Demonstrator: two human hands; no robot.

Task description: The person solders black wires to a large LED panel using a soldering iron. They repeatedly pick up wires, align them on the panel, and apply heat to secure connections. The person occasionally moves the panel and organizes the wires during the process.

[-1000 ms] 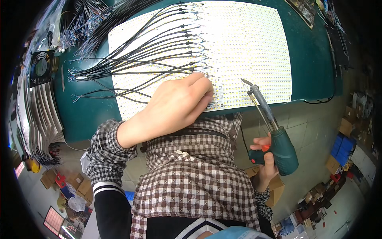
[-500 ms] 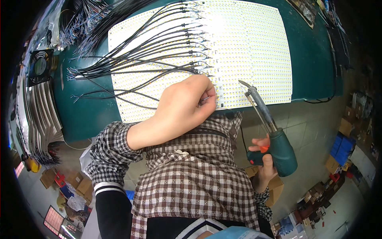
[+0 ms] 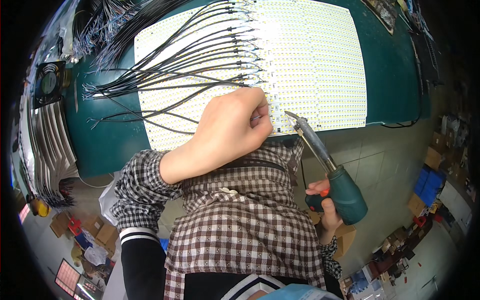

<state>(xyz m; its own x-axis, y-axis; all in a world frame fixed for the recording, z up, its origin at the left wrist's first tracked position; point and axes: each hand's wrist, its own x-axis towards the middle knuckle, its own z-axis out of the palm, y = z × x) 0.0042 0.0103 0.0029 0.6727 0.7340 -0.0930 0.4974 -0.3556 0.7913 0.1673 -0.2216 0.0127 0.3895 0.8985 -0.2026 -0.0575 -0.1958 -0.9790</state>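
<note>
A white LED board sheet (image 3: 335, 65) dotted with rows of small yellow chips lies on the table. Several black cables (image 3: 190, 52) run leftward from a column of joints near its middle. Over the sheet's near edge, my left hand (image 3: 227, 120) is closed in a pinch on a black cable (image 3: 172, 129); the cable passes beneath the hand, and its end is mostly hidden by the fingers. My right hand (image 3: 330, 216) grips a green soldering gun (image 3: 346, 197). The gun's tip (image 3: 289, 115) points up-left, just right of my left fingertips, above the sheet.
The green table (image 3: 387, 75) ends in front of my checked apron. Bundled wires (image 3: 102, 35) lie at the far left, with a black fan (image 3: 49, 85) and a stack of white strips (image 3: 47, 135) nearer. Cardboard boxes (image 3: 435, 160) stand on the floor at right.
The soldering gun has moved left, its tip coming down closer to my left fingertips. My left hand has shifted only slightly, still pinched.
</note>
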